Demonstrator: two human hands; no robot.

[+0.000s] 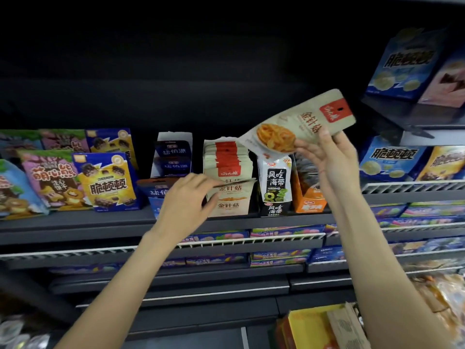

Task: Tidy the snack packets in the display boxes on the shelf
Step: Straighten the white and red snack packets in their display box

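Dark shop shelving fills the view, with rows of snacks against a black back panel. Above the shelf, the right hand pinches a beige snack packet by its lower edge, fingers and thumb curled on it, the packet tilted up to the right. Just below it stands the beige display box of matching packets, where the left hand grips the front packet between thumb and curled fingers. Beside it stand a black-and-white seaweed box and an orange box.

We face dark shop shelving, black back panel above us, white wire dividers below, dim light
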